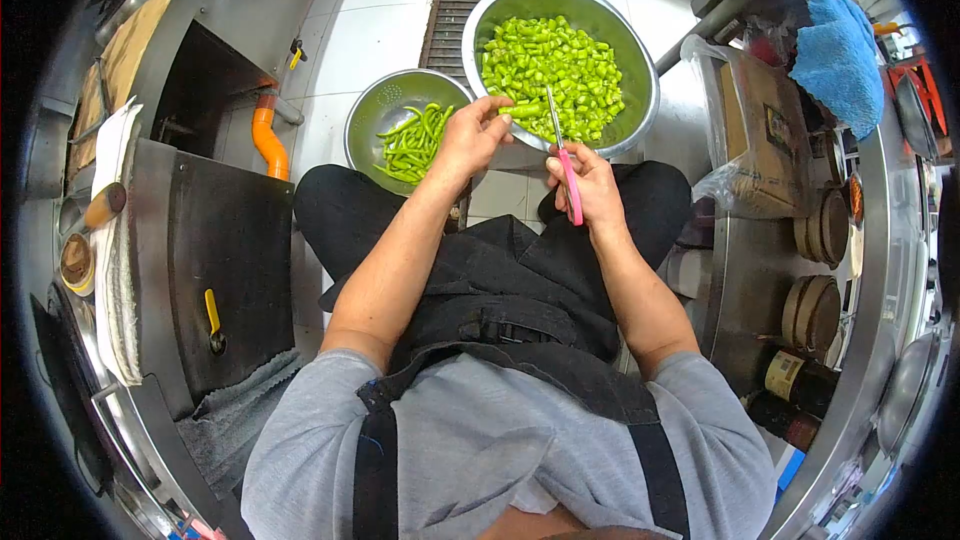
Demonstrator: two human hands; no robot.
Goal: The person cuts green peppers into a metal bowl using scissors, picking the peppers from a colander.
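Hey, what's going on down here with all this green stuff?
A person is snipping green peppers, it seems. Their left hand holds a long pepper over the large metal bowl, and their right hand holds pink-handled scissors beside it. Many cut pieces lie in that bowl; a heap of uncut peppers sits in the smaller bowl to the left.

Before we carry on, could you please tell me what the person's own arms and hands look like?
Both arms are dressed in loose, plain grey short sleeves ending around the elbows, with bare forearms below. The left hand and right hand are ungloved, and no watch or bracelet shows.
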